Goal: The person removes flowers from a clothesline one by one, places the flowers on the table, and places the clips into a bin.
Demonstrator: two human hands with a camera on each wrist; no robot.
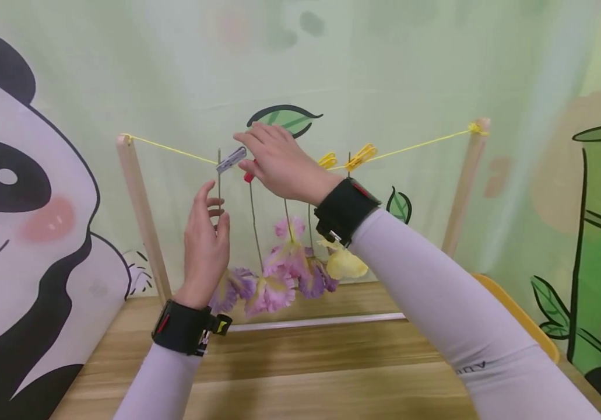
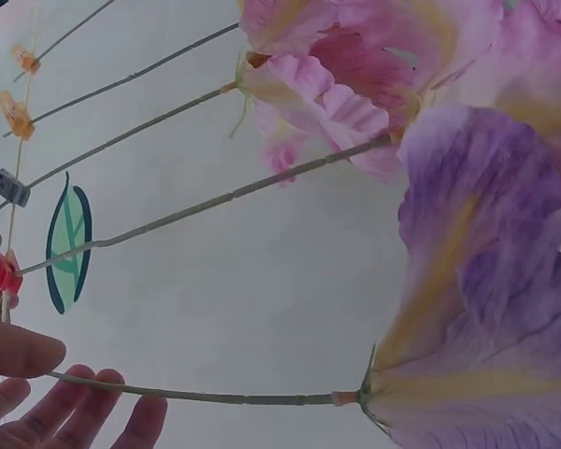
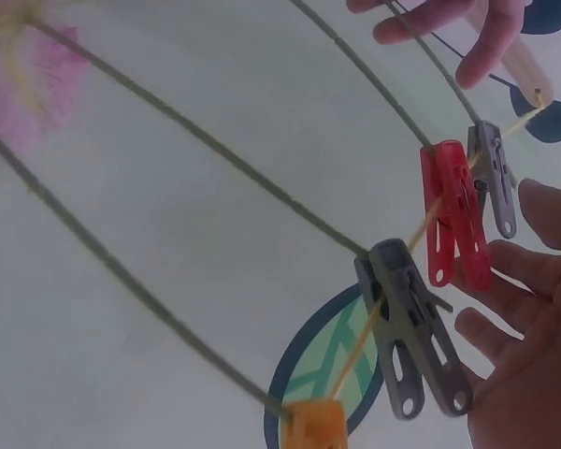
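Artificial flowers hang head-down by their stems from a yellow string [image 1: 171,150], held by clothespins. My left hand [image 1: 207,236], fingers loosely spread, is beside the stem of the leftmost purple flower [image 2: 486,271]; in the left wrist view that stem passes by its fingertips. A grey clothespin [image 1: 232,159] holds this stem's top to the string. My right hand [image 1: 284,163] reaches across the string, its thumb and fingers apart near that clothespin and the red clothespin [image 3: 455,210]. A second grey clothespin [image 3: 413,327] sits close by the right palm, hidden in the head view.
Two wooden posts [image 1: 145,216] carry the string, and a white bar [image 1: 316,321] lies low between them on the wooden table [image 1: 279,361]. Yellow clothespins [image 1: 361,157] hold stems farther right. Behind the right forearm shows a yellow rim [image 1: 520,315]. A printed curtain [image 1: 174,70] hangs behind.
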